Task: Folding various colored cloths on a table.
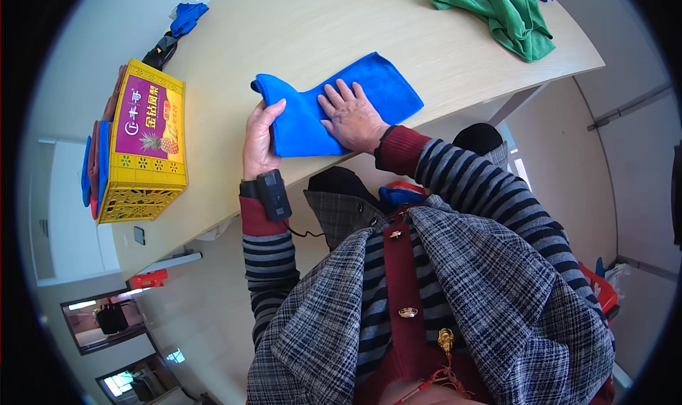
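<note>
A bright blue cloth (387, 85) lies folded at the near edge of the table, its left part lifted and bent upward. My left hand (261, 136) grips that raised left end, thumb on top and the other fingers hidden behind the fabric. Flat on the middle of the cloth rests my right hand (352, 116), fingers stretched out and slightly apart, pressing the fabric against the table. A black box-shaped device (273, 195) is strapped to my left wrist, with a thin cable running from it.
To the left on the pale wooden table (320, 21) stands a yellow plastic crate (145, 185) with folded cloths in it. A phone-like dark object (139, 235) lies near the crate. Crumpled green cloth (508, 21) and blue cloths lie at the far right.
</note>
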`<state>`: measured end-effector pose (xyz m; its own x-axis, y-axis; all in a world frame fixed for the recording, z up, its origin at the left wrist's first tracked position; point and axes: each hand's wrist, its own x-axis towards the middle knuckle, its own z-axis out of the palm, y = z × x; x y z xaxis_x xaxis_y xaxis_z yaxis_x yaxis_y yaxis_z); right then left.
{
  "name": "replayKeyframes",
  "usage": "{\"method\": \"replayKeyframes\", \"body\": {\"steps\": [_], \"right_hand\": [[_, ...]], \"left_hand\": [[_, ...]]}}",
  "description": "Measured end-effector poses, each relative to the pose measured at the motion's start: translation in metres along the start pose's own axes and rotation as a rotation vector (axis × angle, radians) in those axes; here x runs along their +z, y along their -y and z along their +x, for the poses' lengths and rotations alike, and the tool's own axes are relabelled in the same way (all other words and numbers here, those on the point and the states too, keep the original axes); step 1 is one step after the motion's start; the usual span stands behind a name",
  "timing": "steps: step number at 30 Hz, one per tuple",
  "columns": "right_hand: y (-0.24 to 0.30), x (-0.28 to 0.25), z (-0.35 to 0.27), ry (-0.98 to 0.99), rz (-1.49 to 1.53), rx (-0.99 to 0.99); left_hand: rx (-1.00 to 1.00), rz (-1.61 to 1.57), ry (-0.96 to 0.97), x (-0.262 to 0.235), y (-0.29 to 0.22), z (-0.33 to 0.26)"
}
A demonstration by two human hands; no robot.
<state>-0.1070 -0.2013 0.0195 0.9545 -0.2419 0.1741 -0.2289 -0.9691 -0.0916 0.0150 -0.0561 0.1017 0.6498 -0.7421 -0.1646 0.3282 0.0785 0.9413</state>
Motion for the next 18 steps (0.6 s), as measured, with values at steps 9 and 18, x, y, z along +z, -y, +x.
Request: {"method": "replayKeyframes", "body": {"steps": [9, 18], "right_hand": [[-0.009, -0.007, -0.037, -0.104, 0.158, -0.077], [-0.015, -0.001, -0.103, -0.170, 0.149, -0.256]], "left_hand": [[0.045, 0.265, 0.046, 0.055, 0.003, 0.043], [0.051, 0.537, 0.102, 0.116, 0.062, 0.098]]}}
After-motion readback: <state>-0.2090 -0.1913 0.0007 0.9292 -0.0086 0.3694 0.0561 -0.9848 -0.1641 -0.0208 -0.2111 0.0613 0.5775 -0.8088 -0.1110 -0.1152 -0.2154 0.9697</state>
